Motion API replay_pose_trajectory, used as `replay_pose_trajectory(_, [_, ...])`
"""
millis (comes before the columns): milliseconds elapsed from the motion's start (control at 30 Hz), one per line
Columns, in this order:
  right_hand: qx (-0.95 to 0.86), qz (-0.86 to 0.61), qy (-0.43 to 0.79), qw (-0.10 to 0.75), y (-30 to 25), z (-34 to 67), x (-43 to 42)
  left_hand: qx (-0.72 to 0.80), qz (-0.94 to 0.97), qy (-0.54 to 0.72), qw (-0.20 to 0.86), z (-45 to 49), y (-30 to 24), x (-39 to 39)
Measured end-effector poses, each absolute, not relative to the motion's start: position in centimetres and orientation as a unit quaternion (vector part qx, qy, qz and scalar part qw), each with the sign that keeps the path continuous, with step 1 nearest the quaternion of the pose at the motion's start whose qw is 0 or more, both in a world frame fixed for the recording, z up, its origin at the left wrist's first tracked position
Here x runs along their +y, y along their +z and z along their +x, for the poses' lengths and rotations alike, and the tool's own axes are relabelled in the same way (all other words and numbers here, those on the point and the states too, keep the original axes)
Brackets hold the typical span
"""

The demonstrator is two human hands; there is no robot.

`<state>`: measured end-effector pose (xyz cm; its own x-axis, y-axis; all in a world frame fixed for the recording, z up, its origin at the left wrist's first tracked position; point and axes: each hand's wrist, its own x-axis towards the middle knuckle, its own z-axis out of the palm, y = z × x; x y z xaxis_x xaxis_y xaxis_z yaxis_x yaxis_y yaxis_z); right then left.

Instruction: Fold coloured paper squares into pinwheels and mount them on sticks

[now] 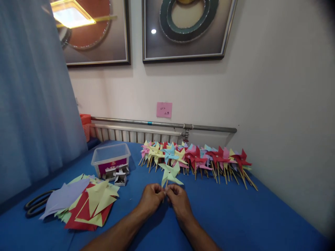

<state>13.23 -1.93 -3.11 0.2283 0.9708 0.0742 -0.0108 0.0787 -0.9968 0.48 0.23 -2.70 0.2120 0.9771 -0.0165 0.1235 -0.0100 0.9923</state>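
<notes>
A pale green paper pinwheel [169, 173] stands up from between my two hands at the middle of the table, a pin head showing at its centre. My left hand [152, 197] is closed, thumb and fingers pinching the pinwheel's thin stick. Close against it, my right hand [178, 199] is closed on the same stick from the other side. Most of the stick is hidden by my fingers. Just beyond lies a long row of finished-looking pinwheels [195, 157] in red, yellow, pink, blue and purple, their wooden sticks pointing toward me.
Cut coloured paper [65, 197] lies heaped at the left, over black-handled scissors [36, 205]. Behind it stand a clear plastic tub [111, 153] and small open boxes [120, 178]. The blue-covered table [209, 223] meets the wall, where a pipe [136, 122] runs. A blue curtain [34, 87] hangs left.
</notes>
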Motion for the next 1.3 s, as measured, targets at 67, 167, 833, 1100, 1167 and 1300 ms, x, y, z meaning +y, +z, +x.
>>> replay_pose_trajectory(67, [-0.461,-0.538,0.410,0.574,-3.1,13.3,-1.9,0.475,0.584,0.413,0.513,0.4,-2.5,0.2])
replay_pose_trajectory(167, [-0.472,-0.553,0.391,0.565,-3.1,13.5,-1.9,0.484,0.588,0.430,0.485,0.1,-2.1,0.3])
replay_pose_trajectory(833, [-0.527,-0.603,0.330,0.499,-2.7,13.4,-2.3,0.524,0.638,0.452,0.338,-1.2,-1.3,0.6])
replay_pose_trajectory(1100, [-0.481,-0.556,0.366,0.570,-2.3,13.8,-2.1,0.468,0.583,0.385,0.542,0.1,-2.3,0.5])
replay_pose_trajectory(1167, [-0.467,-0.547,0.373,0.586,-2.2,13.8,-2.1,0.459,0.611,0.383,0.519,0.1,-2.2,0.1])
replay_pose_trajectory(1300, [-0.455,-0.528,0.386,0.604,-2.0,13.5,-2.3,0.459,0.638,0.385,0.483,0.4,-2.0,-0.6])
